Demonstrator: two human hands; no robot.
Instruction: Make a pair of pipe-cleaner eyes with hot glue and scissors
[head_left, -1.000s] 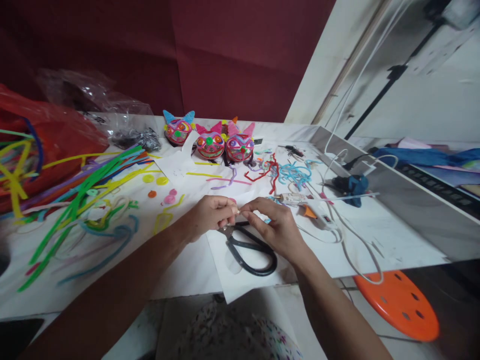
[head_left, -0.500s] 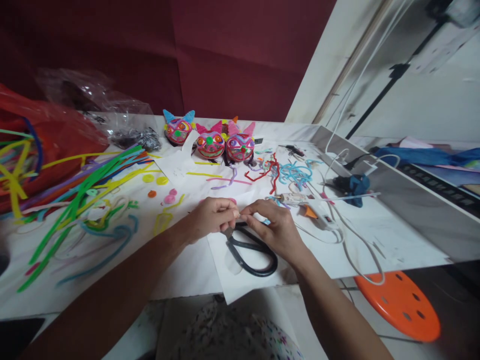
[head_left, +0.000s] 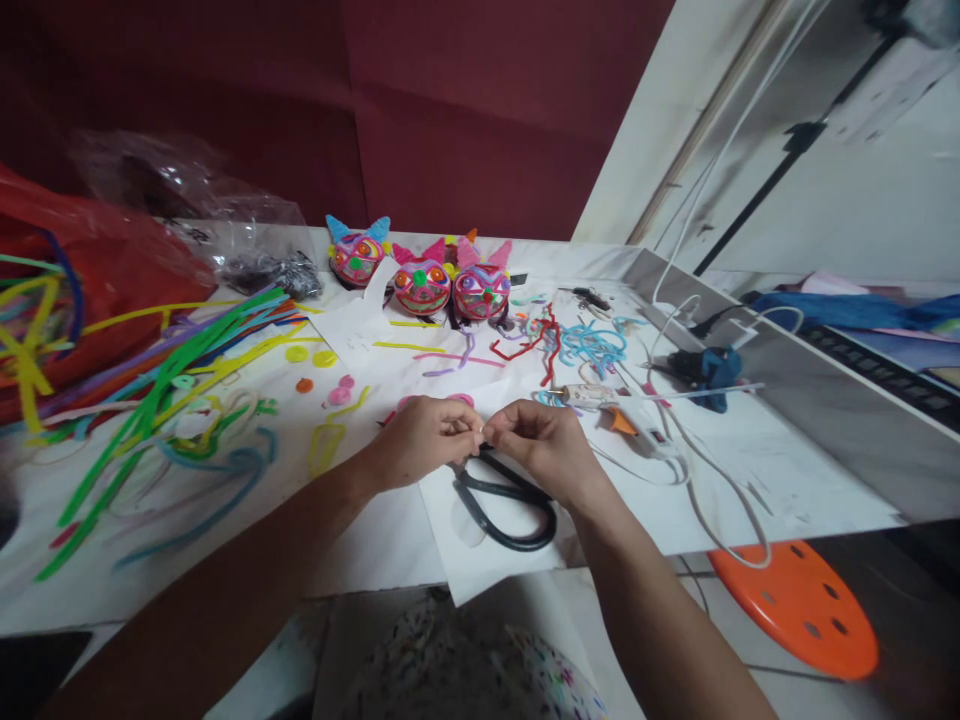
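My left hand (head_left: 427, 440) and my right hand (head_left: 541, 445) meet fingertip to fingertip over the table. Both are closed in a pinch, and between the tips shows something tiny and pale, too small to name. Just below my right hand lie scissors with black handles (head_left: 517, 545), their blades mostly hidden by my left hand. The scissors rest on a white paper sheet (head_left: 465, 575). Pink pieces (head_left: 461, 399) peek out behind my left hand.
Decorated balls with ears (head_left: 421, 285) stand at the back. Colored pipe cleaners (head_left: 169, 375) spread at left; blue ones (head_left: 592, 345) lie at right. A glue gun (head_left: 637, 435) and white cable (head_left: 709, 515) lie right of my hands. An orange stool (head_left: 799, 610) stands below.
My right hand's fingers have curled in more, and the fingertips of both hands are closer together. The other things lie as before.
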